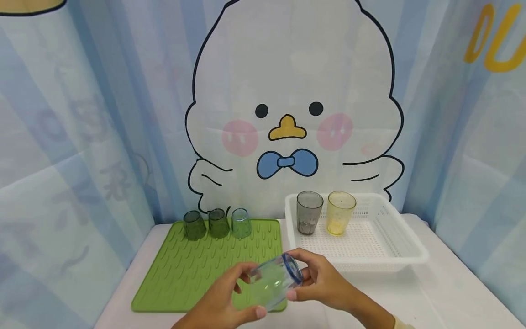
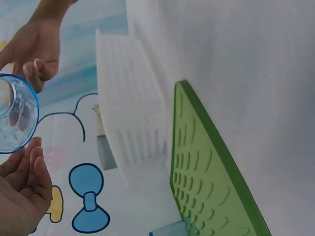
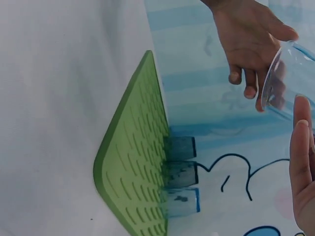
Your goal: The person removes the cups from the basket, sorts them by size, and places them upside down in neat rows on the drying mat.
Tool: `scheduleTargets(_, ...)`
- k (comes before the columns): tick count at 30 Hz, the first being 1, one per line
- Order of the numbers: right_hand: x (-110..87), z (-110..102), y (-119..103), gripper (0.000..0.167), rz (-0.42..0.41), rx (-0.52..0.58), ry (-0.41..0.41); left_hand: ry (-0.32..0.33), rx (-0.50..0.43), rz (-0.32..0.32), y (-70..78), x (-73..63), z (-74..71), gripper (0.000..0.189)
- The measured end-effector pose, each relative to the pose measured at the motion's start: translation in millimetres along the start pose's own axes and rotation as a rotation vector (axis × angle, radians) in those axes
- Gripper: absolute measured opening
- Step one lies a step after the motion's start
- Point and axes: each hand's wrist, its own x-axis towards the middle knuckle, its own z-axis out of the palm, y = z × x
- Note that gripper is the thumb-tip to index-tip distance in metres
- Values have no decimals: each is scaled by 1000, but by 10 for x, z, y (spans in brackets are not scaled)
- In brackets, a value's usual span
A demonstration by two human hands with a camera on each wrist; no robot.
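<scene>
A clear glass [image 1: 269, 284] with a blue edge at one end is tilted between both hands, over the front of the green ridged mat [image 1: 205, 260]. My right hand [image 1: 324, 283] pinches its blue-edged end between thumb and fingers. Around the other end, my left hand [image 1: 226, 297] has its thumb along the lower side and its fingers at the upper side. In the right wrist view, the left thumb sits right at the rim of the glass [image 3: 290, 81]. Part of the left fingers shows through the glass wall.
Along the mat's back edge stand two dark green glasses [image 1: 194, 225] [image 1: 218, 223] and a lighter bluish-green glass [image 1: 241, 223]. A white perforated basket [image 1: 394, 262] on the right contains a grey glass [image 1: 309, 212] and a yellow glass [image 1: 340, 212]. Behind hangs a printed curtain [image 1: 291, 68].
</scene>
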Motion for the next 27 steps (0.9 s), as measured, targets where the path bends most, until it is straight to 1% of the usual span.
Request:
scheduleTargets(4, 63, 33, 6, 54, -33, -22, 13, -27, -21, -24, -50, 13, 2, 61)
scheduleTargets(8, 114, 64, 28, 53, -6, -26, 30, -45, -22, -32, -111, 27, 9, 61)
scheduleTargets(13, 161, 113, 70, 53, 30, -19, 41, -69, -15, -63, -171, 32, 11, 62)
scheduleTargets(19, 219, 173, 120, 52, 41, -50, 70, -94, -30, -92, -257, 15, -11, 61)
scheduleTargets(23, 295, 194, 153, 52, 63, -106, 107, -82, -34, -124, -358, -28, -67, 66)
scheduleTargets(27, 383, 196, 211, 58, 116, -173, 177, -40, -12, -175, -524, -99, -158, 71)
